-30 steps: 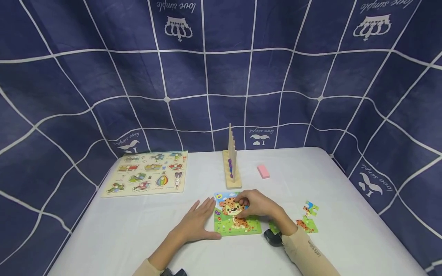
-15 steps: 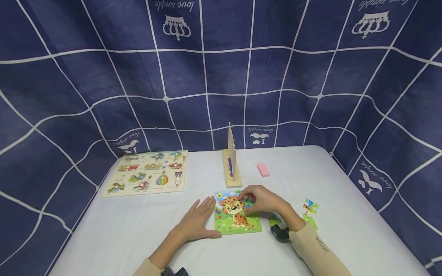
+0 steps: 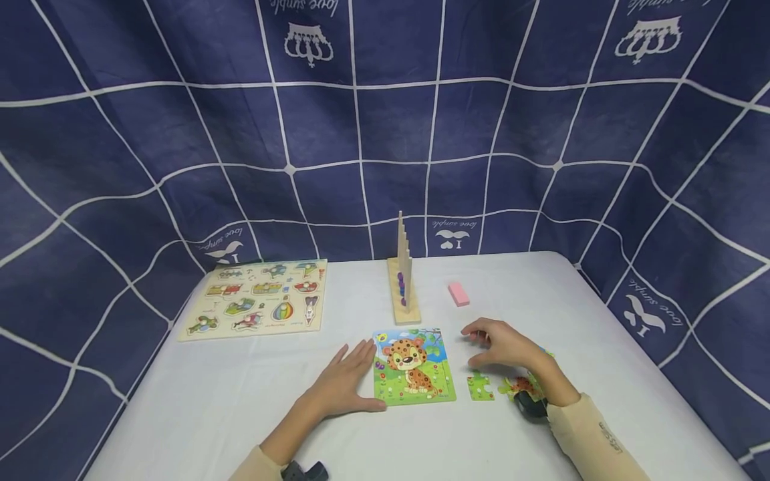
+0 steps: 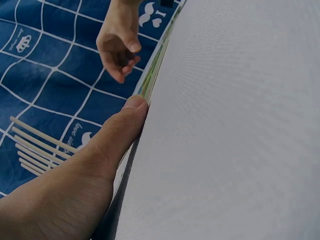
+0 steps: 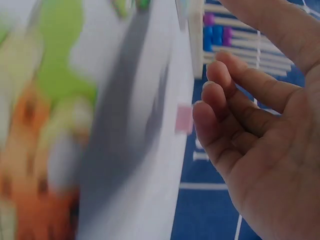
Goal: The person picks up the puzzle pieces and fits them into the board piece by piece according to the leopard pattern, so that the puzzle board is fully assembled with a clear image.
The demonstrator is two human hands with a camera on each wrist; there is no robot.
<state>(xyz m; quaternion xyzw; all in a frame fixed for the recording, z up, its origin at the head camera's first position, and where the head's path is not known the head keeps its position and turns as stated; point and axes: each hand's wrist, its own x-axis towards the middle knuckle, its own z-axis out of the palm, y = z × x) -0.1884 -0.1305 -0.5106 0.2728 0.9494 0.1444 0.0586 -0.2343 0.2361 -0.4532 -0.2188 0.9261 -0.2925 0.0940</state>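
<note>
A jigsaw puzzle (image 3: 400, 394) of a spotted leopard cub lies in the middle of the white table. My left hand (image 3: 344, 386) rests flat at its left side, fingertips and thumb at the edge. To the right of the puzzle, my right hand (image 3: 504, 344) hovers with loosely bent fingers and holds nothing. Its palm (image 5: 275, 145) fills the right side of the right wrist view. Below it lies a green puzzle piece (image 3: 479, 388). An orange-spotted piece (image 3: 522, 385) is beside that one, partly hidden by the right wrist; other pieces behind the forearm are mostly covered.
A wooden peg board (image 3: 255, 300) with vehicle pictures lies at the back left. Behind the puzzle stands a wooden rack (image 3: 406, 314) with upright rods and purple and blue beads. A pink block (image 3: 458, 294) lies to its right. A blue curtain (image 3: 385, 127) hangs behind the table.
My right hand has left the puzzle's upper right part and moved right, over the loose pieces. The puzzle's right side now shows. My left hand has stayed in place.
</note>
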